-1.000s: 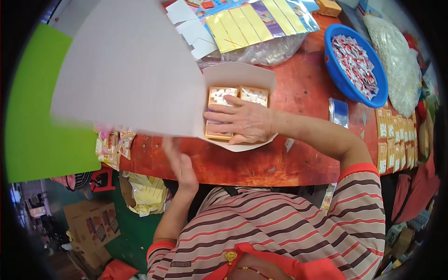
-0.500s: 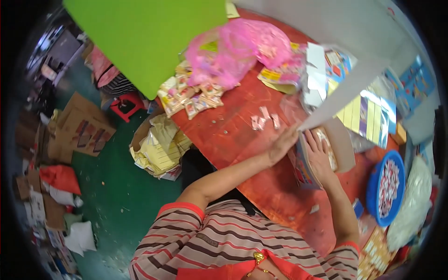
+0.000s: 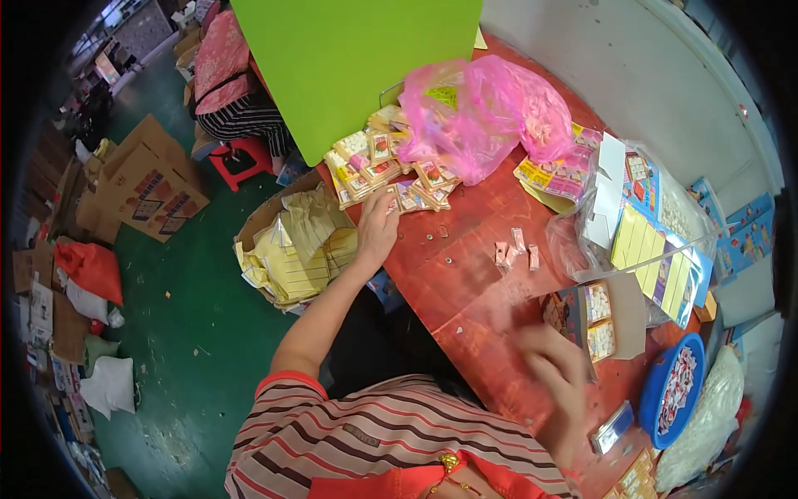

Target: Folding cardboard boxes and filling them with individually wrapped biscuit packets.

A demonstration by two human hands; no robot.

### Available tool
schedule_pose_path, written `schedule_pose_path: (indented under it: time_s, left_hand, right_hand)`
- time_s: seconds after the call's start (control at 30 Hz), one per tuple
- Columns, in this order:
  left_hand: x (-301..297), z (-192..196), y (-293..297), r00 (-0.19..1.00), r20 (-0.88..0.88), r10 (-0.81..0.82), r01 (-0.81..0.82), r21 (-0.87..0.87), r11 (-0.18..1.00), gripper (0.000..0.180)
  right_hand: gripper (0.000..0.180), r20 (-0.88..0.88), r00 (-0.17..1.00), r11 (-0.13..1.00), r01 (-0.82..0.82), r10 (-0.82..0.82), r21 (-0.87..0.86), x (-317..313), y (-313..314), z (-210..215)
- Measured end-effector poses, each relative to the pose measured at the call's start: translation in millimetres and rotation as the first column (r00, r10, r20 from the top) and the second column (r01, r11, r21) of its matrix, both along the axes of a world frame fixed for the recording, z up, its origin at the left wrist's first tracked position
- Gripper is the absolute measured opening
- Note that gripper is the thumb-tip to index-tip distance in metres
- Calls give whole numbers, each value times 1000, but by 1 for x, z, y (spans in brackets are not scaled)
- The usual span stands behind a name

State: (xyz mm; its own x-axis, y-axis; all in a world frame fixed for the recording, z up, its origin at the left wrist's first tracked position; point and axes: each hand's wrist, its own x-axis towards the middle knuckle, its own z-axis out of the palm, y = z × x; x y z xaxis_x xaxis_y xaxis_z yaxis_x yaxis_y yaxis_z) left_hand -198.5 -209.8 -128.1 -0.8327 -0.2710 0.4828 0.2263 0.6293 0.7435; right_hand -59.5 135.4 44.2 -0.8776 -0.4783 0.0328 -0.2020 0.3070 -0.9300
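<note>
1. Head view, left side: the left hand (image 3: 378, 229) is stretched out along the table edge, its fingers resting on the near end of a heap of small flat packets (image 3: 382, 170). They seem to be closing on one packet at the heap's edge, but I cannot tell whether anything is actually pinched. The heap lies just beyond the fingertips, against the green board (image 3: 357, 66) and beside a pink plastic bag (image 3: 482, 112), so it sits within an arm's reach.
2. Head view, right side: the right hand (image 3: 553, 366) is blurred; whether it is clenched or slack cannot be told. Just past its knuckles lies an open cardboard box (image 3: 598, 320) with packets laid in rows, which reads as the place being filled.
3. Between the two hands, a few loose small pieces (image 3: 515, 249) lie on the red table (image 3: 465, 291).
4. To the right of the right hand stands a blue bowl (image 3: 665, 391) of small wrapped items.
</note>
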Motion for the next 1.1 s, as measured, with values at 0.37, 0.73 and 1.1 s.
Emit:
schedule_pose_path:
  time_s: [0.37,0.73,1.1]
  left_hand:
    - [-66,-3,37,994,108,19,22,-375,927,54]
    - [-6,-6,98,974,22,-226,217,-382,898,35]
    - [-64,4,73,946,268,-183,154,123,980,33]
  right_hand:
    - [53,-260,700,640,714,-666,284,-258,-168,-174]
    - [47,-279,867,818,487,-412,305,-220,-114,-155]
    - [45,-176,828,709,550,-532,441,-247,-91,-177]
